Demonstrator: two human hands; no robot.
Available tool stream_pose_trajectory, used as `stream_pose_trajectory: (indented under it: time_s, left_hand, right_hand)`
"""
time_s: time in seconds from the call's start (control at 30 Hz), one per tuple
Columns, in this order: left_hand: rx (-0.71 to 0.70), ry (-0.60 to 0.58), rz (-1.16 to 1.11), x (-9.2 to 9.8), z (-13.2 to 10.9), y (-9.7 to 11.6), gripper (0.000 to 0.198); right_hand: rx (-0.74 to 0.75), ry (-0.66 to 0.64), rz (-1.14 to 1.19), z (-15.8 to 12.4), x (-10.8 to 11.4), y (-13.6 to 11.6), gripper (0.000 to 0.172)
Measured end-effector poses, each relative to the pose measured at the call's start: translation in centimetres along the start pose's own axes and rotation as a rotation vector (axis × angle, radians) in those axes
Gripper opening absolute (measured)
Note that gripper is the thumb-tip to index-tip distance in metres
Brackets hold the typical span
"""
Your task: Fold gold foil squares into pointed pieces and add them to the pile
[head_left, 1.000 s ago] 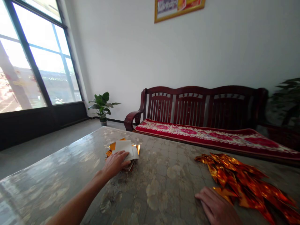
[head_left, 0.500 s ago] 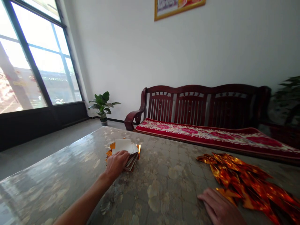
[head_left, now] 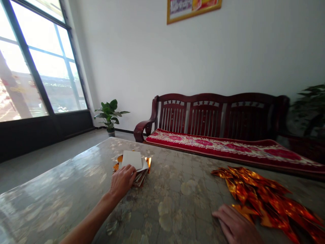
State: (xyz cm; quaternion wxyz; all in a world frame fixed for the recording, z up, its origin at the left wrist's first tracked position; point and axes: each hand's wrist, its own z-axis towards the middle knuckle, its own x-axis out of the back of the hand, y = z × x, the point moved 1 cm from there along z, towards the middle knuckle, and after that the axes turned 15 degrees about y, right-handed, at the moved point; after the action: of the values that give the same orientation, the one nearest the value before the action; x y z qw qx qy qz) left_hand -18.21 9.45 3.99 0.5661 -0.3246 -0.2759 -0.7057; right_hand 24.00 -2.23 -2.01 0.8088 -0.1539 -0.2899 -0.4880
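My left hand (head_left: 123, 179) rests at the near edge of a stack of foil paper squares (head_left: 142, 178). Its fingers are closed on the top sheet (head_left: 132, 159), which lies white side up. Orange-gold foil edges stick out from the stack on both sides. At the lower right, my right hand (head_left: 236, 223) lies on the table, its fingers stretched out and nothing visible in them. Just beyond and beside it spreads a pile of folded orange foil pieces (head_left: 269, 196); the closest piece (head_left: 245, 211) is partly hidden by that hand.
A patterned, glossy cover lies over the table (head_left: 165, 210). Beyond it stands a dark red wooden bench (head_left: 210, 115) with a red floral cushion (head_left: 203, 140). A potted plant (head_left: 110, 113) is on the floor by the window (head_left: 61, 71). Another plant (head_left: 312, 105) is at far right.
The top white sheet has shifted a little toward my left hand, showing squarer on the stack. My right hand has hardly moved. The whole view has shifted slightly.
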Motion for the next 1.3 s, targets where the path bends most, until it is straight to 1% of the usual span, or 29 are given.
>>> stream_pose_trajectory:
  time_s: [0.17, 0.23, 0.3, 0.37, 0.43, 0.57, 0.7, 0.83, 1.07, 1.2, 1.3]
  left_hand:
    - [0.015, -0.035, -0.011, 0.8, 0.9, 0.1, 0.026]
    - [0.018, -0.051, -0.046, 0.8, 1.7, -0.4, 0.022]
    - [0.038, -0.11, -0.064, 0.7, 2.7, -1.0, 0.021]
    - [0.067, -0.234, -0.021, 0.4, 3.5, -1.6, 0.025]
    - [0.072, -0.295, 0.004, 0.0, 4.2, -2.0, 0.024]
    - [0.03, -0.342, 0.028, -0.3, 4.9, -2.3, 0.021]
    - [-0.007, -0.384, 0.029, -0.2, 5.3, -2.6, 0.02]
    - [-0.057, -0.413, 0.032, -0.1, 5.4, -2.6, 0.02]
    - [-0.129, -0.43, 0.086, -0.3, 4.8, -1.5, 0.025]
    - [-0.126, -0.417, 0.102, -0.4, 4.7, -1.3, 0.025]
    - [-0.096, -0.385, 0.112, -0.2, 4.7, -1.4, 0.027]
  right_hand:
    - [0.006, 0.011, 0.001, 0.0, -0.1, 0.1, 0.019]
    - [-0.003, 0.0, 0.008, 0.0, -0.2, 0.2, 0.019]
    - [-0.007, -0.002, 0.012, 0.0, -0.1, 0.1, 0.019]
    - [-0.009, 0.0, 0.012, 0.0, -0.1, 0.1, 0.019]
    - [-0.009, 0.001, 0.011, 0.0, -0.1, 0.1, 0.019]
    - [-0.008, 0.013, 0.009, 0.2, 0.0, 0.0, 0.019]
    - [-0.011, 0.021, 0.017, 0.3, 0.1, -0.1, 0.021]
    - [-0.02, 0.009, 0.016, 0.2, 0.1, -0.1, 0.022]
    - [-0.043, -0.013, 0.022, 0.1, 0.1, -0.2, 0.022]
    - [-0.067, -0.035, 0.04, 0.1, 0.0, -0.1, 0.023]
    - [-0.08, -0.049, 0.051, 0.0, 0.0, -0.1, 0.022]
